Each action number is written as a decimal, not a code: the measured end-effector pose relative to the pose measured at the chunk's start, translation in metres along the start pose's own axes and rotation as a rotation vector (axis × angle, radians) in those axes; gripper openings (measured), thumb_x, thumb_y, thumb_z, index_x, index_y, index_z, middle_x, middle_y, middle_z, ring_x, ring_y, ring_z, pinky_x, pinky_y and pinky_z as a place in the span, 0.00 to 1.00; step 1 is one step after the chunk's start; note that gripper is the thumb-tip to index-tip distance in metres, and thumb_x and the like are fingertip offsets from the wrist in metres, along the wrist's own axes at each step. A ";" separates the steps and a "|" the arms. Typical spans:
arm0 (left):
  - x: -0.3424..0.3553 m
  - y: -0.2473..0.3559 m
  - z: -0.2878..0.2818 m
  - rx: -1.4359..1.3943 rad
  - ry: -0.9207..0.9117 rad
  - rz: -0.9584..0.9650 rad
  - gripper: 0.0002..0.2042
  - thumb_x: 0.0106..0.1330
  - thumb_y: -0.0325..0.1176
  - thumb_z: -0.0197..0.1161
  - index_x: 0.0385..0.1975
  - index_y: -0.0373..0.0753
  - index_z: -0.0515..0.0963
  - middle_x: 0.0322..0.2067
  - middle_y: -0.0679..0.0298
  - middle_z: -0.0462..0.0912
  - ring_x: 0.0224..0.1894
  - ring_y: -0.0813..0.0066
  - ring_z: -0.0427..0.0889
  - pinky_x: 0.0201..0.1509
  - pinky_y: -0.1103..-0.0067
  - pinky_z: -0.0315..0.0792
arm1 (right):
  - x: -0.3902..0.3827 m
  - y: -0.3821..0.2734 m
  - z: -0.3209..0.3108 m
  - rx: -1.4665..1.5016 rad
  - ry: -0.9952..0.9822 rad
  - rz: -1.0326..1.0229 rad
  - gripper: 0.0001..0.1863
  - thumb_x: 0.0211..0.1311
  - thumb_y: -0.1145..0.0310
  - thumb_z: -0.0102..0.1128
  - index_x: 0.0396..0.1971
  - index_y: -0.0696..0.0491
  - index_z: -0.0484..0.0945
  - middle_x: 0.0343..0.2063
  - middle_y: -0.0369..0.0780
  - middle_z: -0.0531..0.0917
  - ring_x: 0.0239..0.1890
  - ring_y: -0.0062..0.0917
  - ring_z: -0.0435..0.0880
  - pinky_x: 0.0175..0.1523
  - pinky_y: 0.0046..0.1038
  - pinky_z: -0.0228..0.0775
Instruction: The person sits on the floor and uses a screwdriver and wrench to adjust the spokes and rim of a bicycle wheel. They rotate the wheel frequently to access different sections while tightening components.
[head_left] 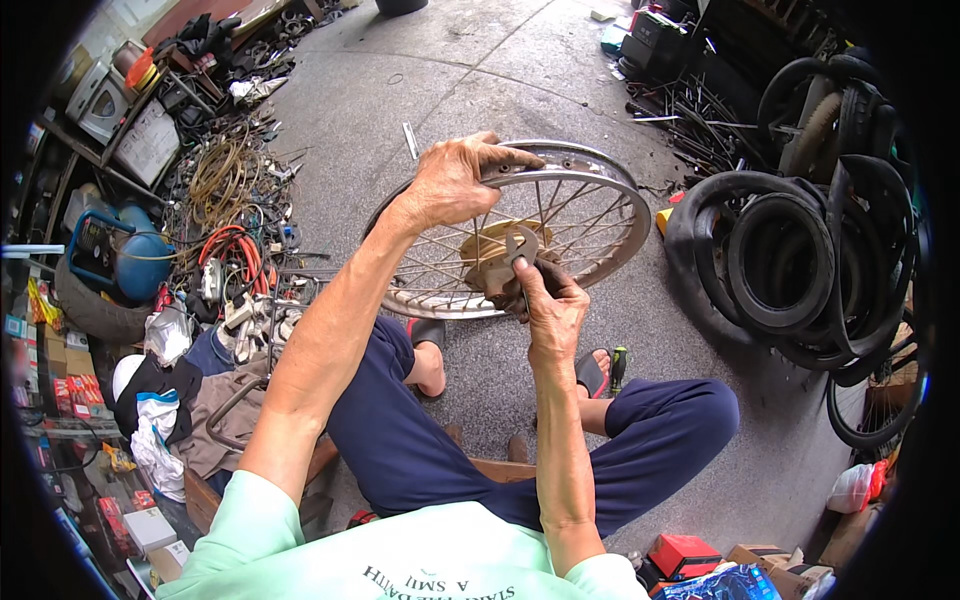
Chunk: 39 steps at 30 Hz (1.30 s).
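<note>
A spoked wheel (627,247) with a silver rim is held tilted in front of my knees. My left hand (455,180) grips the far part of its rim, with a finger stretched along the metal. My right hand (555,312) is closed on a grey wrench (521,246), thumb pressed on it. The wrench's jaw end stands over the dusty tan hub (484,250); I cannot tell whether it touches. The lower part of the wrench is hidden in my fingers.
Black tyres (780,262) are heaped at the right. Cables (228,185) and a blue tank (143,248) crowd the left. A screwdriver (618,368) is beside my right foot, and a small metal strip (411,141) lies beyond the wheel. Boxes (683,556) stand at the lower right.
</note>
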<state>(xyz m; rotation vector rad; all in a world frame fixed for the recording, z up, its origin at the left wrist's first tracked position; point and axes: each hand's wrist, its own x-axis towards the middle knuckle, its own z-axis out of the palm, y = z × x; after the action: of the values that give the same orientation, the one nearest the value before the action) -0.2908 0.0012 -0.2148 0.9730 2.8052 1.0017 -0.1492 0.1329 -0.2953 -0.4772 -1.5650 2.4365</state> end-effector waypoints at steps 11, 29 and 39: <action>0.000 0.003 0.000 -0.004 -0.005 0.007 0.30 0.48 0.20 0.57 0.50 0.61 0.84 0.25 0.75 0.68 0.26 0.81 0.71 0.32 0.77 0.68 | -0.004 -0.009 0.003 0.100 -0.020 0.111 0.14 0.59 0.65 0.73 0.38 0.59 0.84 0.25 0.33 0.84 0.21 0.09 0.73 0.24 0.14 0.58; 0.001 0.001 0.002 -0.014 0.013 0.020 0.28 0.49 0.21 0.57 0.50 0.59 0.84 0.25 0.74 0.68 0.26 0.80 0.71 0.32 0.78 0.67 | -0.002 0.003 -0.005 0.025 -0.015 0.091 0.17 0.61 0.63 0.71 0.43 0.60 0.82 0.27 0.36 0.85 0.21 0.12 0.76 0.24 0.17 0.63; 0.002 0.001 0.001 -0.002 0.010 -0.008 0.29 0.48 0.22 0.57 0.50 0.61 0.84 0.25 0.75 0.68 0.26 0.81 0.71 0.32 0.78 0.68 | 0.002 0.007 -0.006 0.072 -0.015 0.057 0.15 0.61 0.66 0.70 0.42 0.61 0.83 0.27 0.37 0.86 0.19 0.13 0.75 0.22 0.17 0.62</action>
<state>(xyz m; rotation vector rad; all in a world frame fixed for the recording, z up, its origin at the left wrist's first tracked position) -0.2913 0.0038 -0.2149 0.9582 2.8132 1.0120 -0.1488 0.1358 -0.3042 -0.4985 -1.4828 2.5342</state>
